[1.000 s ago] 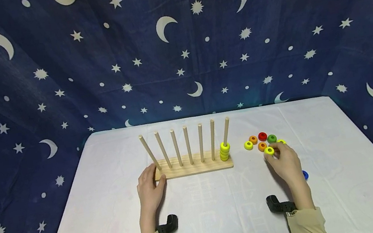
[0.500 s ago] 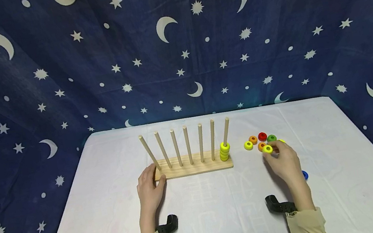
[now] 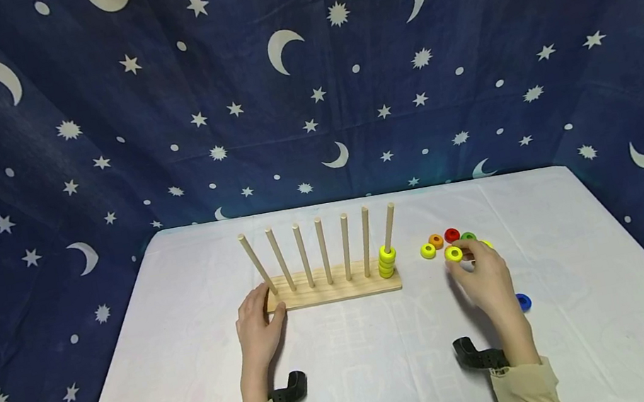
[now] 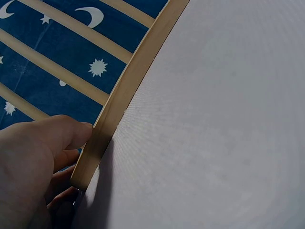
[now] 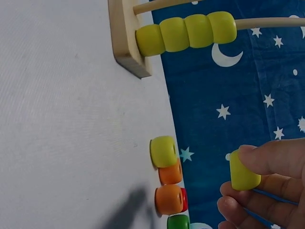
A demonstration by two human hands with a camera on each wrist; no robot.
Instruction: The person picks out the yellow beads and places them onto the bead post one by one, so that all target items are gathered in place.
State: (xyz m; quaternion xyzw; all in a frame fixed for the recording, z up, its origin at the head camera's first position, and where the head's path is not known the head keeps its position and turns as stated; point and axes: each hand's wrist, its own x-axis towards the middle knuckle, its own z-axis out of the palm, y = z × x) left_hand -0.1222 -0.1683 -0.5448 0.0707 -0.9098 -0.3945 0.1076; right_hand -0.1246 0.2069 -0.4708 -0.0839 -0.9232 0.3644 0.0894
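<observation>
A wooden peg rack (image 3: 325, 293) with a row of upright pegs stands on the table. Several yellow beads (image 3: 386, 261) are stacked on its rightmost peg; the other pegs are bare. My left hand (image 3: 258, 327) grips the rack's left end. In the left wrist view its thumb (image 4: 76, 133) lies on the front edge, other fingers partly hidden behind the base. My right hand (image 3: 489, 279) pinches a yellow bead (image 5: 244, 174) between thumb and fingers, above the table and right of the rack.
Near my right hand lie loose beads: yellow (image 3: 428, 251), orange (image 3: 435, 241), red (image 3: 451, 235), green (image 3: 468, 237) and another yellow (image 3: 488, 244), partly hidden. A blue bead (image 3: 524, 302) lies apart, beside my right wrist. Behind the table hangs a dark blue curtain (image 3: 264, 168).
My right hand has moved slightly left and away from me with the yellow bead, uncovering more of the blue bead. My left hand keeps its grip on the rack.
</observation>
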